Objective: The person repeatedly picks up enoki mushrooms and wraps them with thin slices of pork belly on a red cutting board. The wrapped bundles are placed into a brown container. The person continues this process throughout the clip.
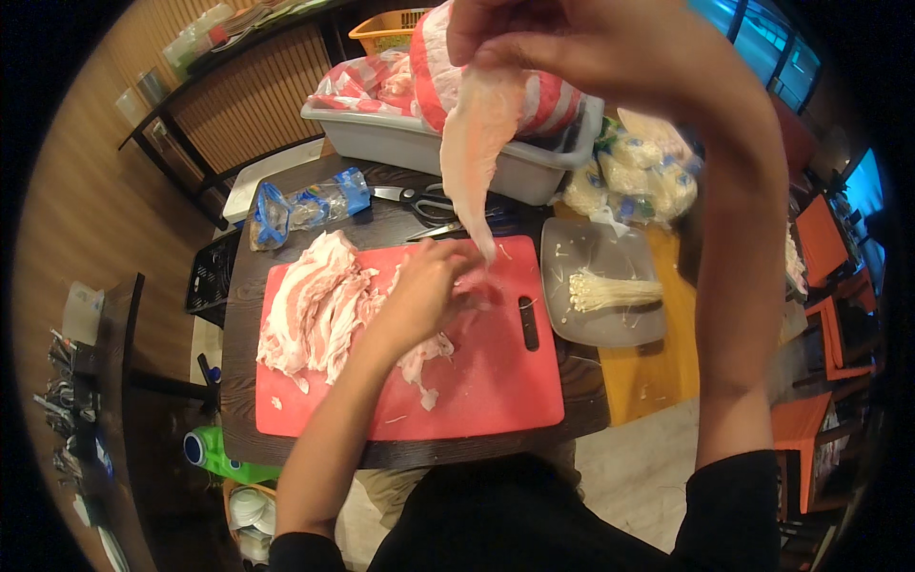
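Observation:
My right hand (562, 43) is raised at the top, its thumb and fingers pinching the upper end of a thin slice of pale pink, fatty meat (481, 129). The slice hangs down over the far part of a red cutting board (491, 391). Beside its lower tip is my left hand (429, 286), low over the board, fingers stretched to the right and slightly blurred. A heap of meat slices (319, 310) covers the board's left half. Smaller meat pieces (424, 362) lie partly hidden under my left wrist.
Behind the board are scissors (415, 195) and a clear-and-blue plastic package (310, 202). A grey tub (381, 138) holds red-and-white bags of meat. Enoki mushrooms (615, 291) lie on a grey tray (600, 329) at right; bagged mushrooms (634, 172) sit behind it.

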The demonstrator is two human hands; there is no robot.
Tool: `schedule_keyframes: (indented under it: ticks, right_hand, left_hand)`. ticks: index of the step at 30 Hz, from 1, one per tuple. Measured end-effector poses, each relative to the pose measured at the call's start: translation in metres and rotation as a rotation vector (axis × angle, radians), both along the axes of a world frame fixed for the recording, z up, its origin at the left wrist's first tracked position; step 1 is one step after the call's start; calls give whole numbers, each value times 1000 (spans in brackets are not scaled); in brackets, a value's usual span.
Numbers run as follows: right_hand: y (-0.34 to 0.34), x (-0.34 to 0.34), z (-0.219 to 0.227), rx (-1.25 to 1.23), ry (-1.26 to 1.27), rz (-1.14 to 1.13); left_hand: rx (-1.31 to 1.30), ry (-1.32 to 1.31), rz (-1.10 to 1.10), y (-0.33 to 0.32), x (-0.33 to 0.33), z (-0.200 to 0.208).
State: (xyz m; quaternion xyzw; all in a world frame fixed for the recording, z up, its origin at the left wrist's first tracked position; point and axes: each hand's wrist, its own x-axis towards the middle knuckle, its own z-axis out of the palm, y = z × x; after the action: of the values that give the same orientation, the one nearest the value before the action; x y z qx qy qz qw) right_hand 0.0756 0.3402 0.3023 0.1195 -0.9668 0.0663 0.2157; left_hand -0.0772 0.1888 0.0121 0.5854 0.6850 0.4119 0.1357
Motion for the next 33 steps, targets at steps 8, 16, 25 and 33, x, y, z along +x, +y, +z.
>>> schedule_keyframes:
  ticks: [8,16,25,33]
  right_hand:
    - [-49,48,-145,-24,-156,81]
    - [-131,101,-275,-1,-38,-1]
    - [-140,132,-289,-357,-53,22]
    - [66,164,-242,-189,29,-659]
  left_hand:
    - [-218,465,-23,-81,11,18]
    - [-226,765,22,-99,-5,18]
    - [-264,780,120,-128,26,49]
    - [-180,446,15,-103,66,62]
